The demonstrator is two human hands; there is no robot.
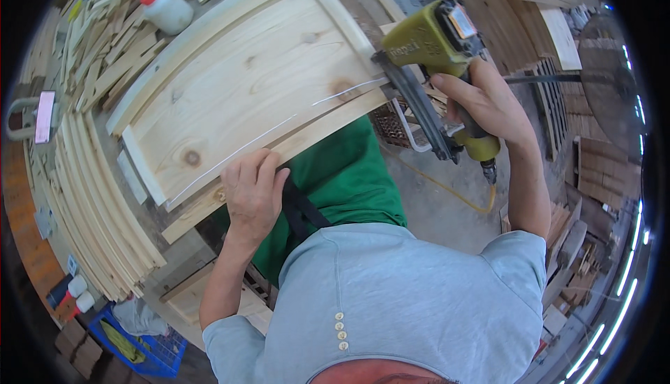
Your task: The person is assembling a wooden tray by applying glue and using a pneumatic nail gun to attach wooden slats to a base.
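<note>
A pale wooden panel with a raised frame on three sides and a curved far edge lies in front of me. A thin white line of glue runs along its near side. My left hand grips a straight wooden strip lying along that near side, fingers on top and thumb toward me. My right hand is closed around the handle of an olive-green nail gun, whose nose is by the panel's right corner, near the strip's right end; contact is unclear.
A white glue bottle with a red nozzle stands beyond the panel, near loose wood offcuts. Long curved strips are stacked at left. A yellow air hose hangs from the nail gun. A blue crate sits lower left.
</note>
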